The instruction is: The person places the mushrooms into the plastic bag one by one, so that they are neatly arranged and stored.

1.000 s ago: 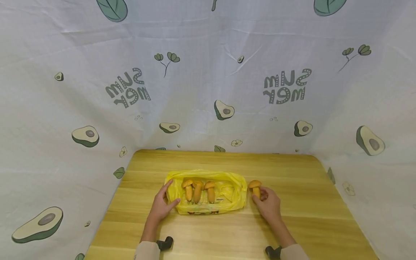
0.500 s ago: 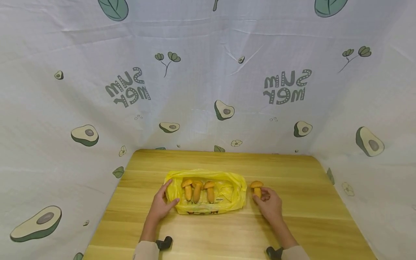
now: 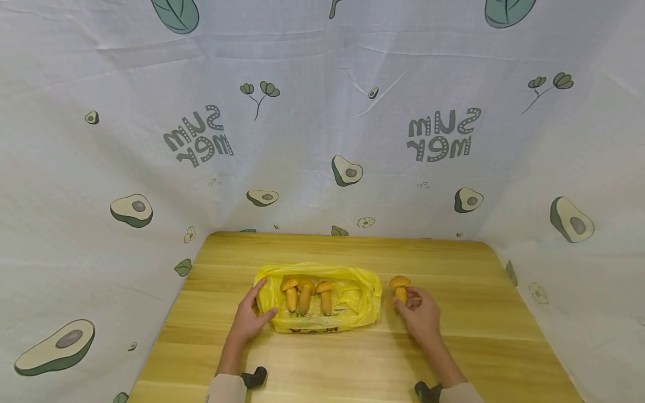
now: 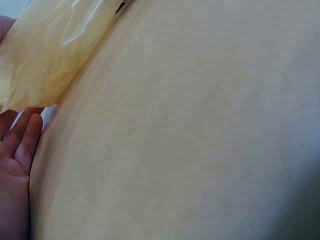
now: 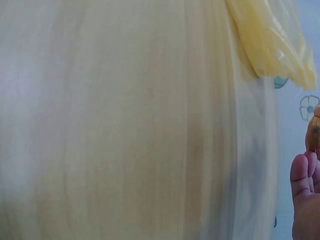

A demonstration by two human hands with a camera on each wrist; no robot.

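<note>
A yellow plastic bag (image 3: 335, 322) lies on the table with its mouth spread wide. Inside its left half, several orange-brown mushrooms (image 3: 304, 299) lie side by side, caps toward the far side. My left hand (image 3: 248, 320) holds the bag's left end, thumb over the near rim; in the left wrist view its fingers (image 4: 30, 137) touch the yellow plastic. To the right of the bag, my right hand (image 3: 422, 318) pinches another mushroom (image 3: 400, 285) by the stem, cap away from me. Only the stem's end and some fingers (image 5: 300, 172) show in the right wrist view.
The wooden table (image 3: 332, 369) has rounded far corners. A white cloth (image 3: 302, 140) printed with avocados and leaves hangs behind it and on both sides. Black mounts (image 3: 256, 378) sit at both wrists, by the sleeves.
My right hand has shifted slightly to the right with the mushroom, away from the bag. The left hand and the bag stay nearly where they were.
</note>
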